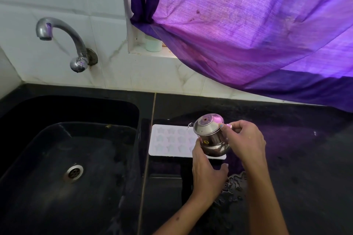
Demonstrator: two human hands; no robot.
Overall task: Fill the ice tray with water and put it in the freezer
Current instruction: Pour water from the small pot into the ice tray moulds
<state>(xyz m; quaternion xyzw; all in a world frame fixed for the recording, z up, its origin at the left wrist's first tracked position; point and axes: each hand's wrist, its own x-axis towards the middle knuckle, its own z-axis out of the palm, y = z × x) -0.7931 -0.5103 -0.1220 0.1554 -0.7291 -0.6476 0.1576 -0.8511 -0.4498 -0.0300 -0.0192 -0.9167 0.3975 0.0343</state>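
— Where's the ice tray (168, 140) now?

— Flat on the black counter (286, 139), just beside the sink (57, 139), long side toward me. I'm tipping a small steel pot (209, 135) over its right end, mouth turned left, and a thin thread of water leaves the rim.

— How are your hands set?

— My right hand (246, 139) pinches the pot at its upper edge, fingers curled onto it. My left hand (207, 173) steadies the belly from below: thumb against the steel, the other fingers loosely spread and holding nothing else.

— How do you pour it well?

— I'd say slowly, with the lip low over one star cell at a time, moving left along the rows. There's already a puddle (236, 187) on the counter near me, so a steep tilt would likely flood past the rim.

— Count it for me.

— One tray, with three rows of star cells; the pot hides the right-hand ones, so I can't give a total. One pot, one tap (63, 38), one drain (73, 172), one pale cup (153, 44) on the sill under the purple curtain (248, 25).
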